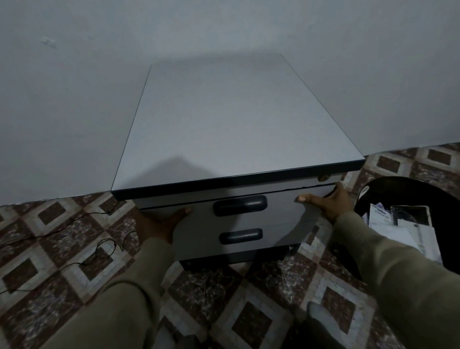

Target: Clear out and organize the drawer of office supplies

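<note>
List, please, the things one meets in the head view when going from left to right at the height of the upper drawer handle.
black cable on the floor → left hand → upper drawer handle → right hand → black bin with papers

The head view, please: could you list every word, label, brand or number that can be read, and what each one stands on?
No text can be read.
Papers in the black bin: there seems to be print, but it is too blurred and small to read.
Drawer cabinet: no label or brand shows on its top, front or handles.
</note>
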